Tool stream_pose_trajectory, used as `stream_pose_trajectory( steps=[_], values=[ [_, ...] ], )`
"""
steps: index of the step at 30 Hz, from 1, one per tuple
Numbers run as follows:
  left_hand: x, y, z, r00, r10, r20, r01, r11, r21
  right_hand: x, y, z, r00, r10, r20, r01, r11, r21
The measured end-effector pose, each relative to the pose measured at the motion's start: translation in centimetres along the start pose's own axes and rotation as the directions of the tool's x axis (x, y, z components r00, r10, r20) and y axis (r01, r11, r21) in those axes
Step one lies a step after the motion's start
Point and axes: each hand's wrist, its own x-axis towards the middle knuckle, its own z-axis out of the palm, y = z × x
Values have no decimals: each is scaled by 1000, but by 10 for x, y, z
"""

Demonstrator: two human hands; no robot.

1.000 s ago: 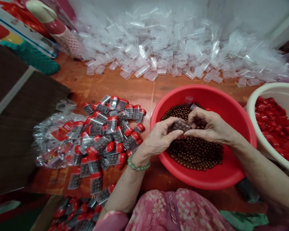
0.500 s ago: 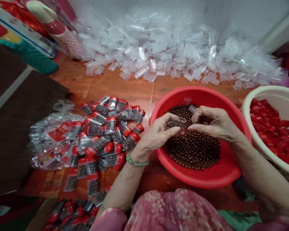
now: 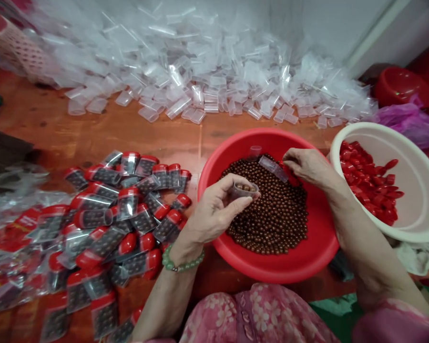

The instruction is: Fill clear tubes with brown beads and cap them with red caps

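Note:
My left hand (image 3: 212, 212) is closed around a small clear plastic container (image 3: 244, 189), its oval mouth tipped toward me and brown balls visible inside. This hand is above the left part of a red basin (image 3: 323, 247). Brown beads or balls (image 3: 268, 226) are heaped in the basin. A clear container (image 3: 272, 168) lies on top of the heap, between my hands. At the basin's far right side, my right hand (image 3: 307, 164) has its fingers pinched together, pointing left and down; whatever they hold, if anything, is hidden.
To the right, a white basin (image 3: 420, 200) holds red caps (image 3: 370, 186). Clear containers (image 3: 196, 85) are piled along the back. Filled, red-capped containers (image 3: 128, 202) lie at the left, beside crinkled plastic bags (image 3: 14, 247). A purple bag (image 3: 407, 119) sits at back right.
My right hand has moved away from the left one, toward the basin's right side. My left hand has turned the container so its mouth shows. The whole view has shifted rightward.

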Motion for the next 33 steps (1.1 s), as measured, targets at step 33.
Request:
stream_pose_trajectory(
  steps=[33],
  values=[
    [7, -13, -2, 985, -11, -170, 43, 982, 183, -25, -83, 27, 925, -136, -353, 322, 774, 545]
  ],
)
